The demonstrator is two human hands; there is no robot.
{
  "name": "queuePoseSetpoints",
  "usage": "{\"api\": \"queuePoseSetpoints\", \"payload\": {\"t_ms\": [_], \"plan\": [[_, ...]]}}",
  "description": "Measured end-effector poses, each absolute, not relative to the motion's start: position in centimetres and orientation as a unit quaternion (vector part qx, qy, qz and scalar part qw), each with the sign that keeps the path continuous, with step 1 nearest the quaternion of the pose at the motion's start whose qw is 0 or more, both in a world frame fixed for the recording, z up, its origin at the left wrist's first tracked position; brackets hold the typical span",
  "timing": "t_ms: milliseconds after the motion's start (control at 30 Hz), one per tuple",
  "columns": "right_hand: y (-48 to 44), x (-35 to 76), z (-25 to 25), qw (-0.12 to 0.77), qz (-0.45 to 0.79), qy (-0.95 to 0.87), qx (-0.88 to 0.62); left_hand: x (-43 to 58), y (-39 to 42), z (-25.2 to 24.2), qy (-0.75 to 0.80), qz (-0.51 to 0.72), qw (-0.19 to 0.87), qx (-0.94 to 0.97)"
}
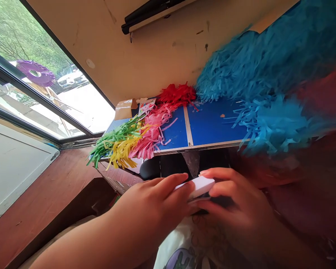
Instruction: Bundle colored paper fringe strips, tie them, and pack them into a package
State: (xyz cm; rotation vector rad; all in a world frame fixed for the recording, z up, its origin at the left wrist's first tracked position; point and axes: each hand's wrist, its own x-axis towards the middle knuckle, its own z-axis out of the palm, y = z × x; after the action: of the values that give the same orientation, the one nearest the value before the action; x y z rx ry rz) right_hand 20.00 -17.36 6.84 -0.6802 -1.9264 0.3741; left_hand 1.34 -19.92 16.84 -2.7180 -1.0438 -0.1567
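Two hands are pinching a small white block.
The left hand (159,203) and right hand (235,209) are closing their fingers on the white block (202,185) from both sides, holding it low in front of the blue table (210,127), which is carrying fringed paper tassels (145,136).

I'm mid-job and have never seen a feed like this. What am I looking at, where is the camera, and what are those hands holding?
There is no machine here: these are a person's two bare hands, filmed by one camera worn on the head and looking forward and down. The left hand and right hand together pinch a small white block. Ahead stands a blue table with paper fringe bunches lying on it: green, yellow, pink and red. A big blue fringe mass hangs close to the camera on the right. A window is at the left.
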Motion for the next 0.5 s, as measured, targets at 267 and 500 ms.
{"api": "queuePoseSetpoints", "payload": {"t_ms": [267, 500], "plan": [[-17.4, 20.1, 6.2, 0.473, 0.154, -0.807, -0.317, 2.8, -18.0, 17.9, -0.339, 0.014, -0.015, -0.941], [-17.2, 19.8, 5.9, 0.519, 0.164, -0.784, -0.298, 2.3, -18.8, 17.1, -0.342, -0.041, 0.023, -0.939]]}}
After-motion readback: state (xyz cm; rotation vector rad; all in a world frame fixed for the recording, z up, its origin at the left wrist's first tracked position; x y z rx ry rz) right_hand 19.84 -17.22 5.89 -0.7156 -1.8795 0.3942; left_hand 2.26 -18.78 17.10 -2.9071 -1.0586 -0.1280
